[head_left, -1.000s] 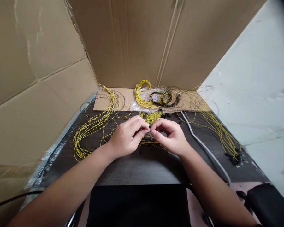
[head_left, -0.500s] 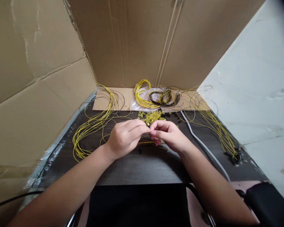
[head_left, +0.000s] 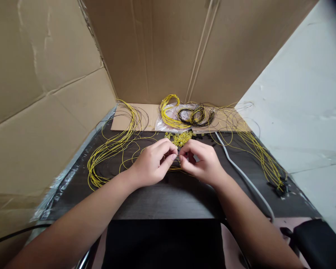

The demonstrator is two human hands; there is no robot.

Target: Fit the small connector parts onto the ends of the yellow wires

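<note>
My left hand and my right hand face each other above the dark table, their fingertips a small gap apart. Each one is closed in a pinch of thumb and forefinger. A thin thread-like piece seems to run between the fingertips, too small to name. Just beyond the hands lies a pile of small clear-yellow plastic pieces. Below the fingertips, yellow and dark wires lie on the table, partly covered by the hands.
A loose bundle of yellow wires curves along the left. Coiled yellow wire and coiled black wire rest on a plastic bag at the back. On the right are a grey cable and wires with black ends. Cardboard walls enclose the table.
My fingertips have drawn slightly apart, and the left hand has turned so that its thumb shows. The view has shifted slightly.
</note>
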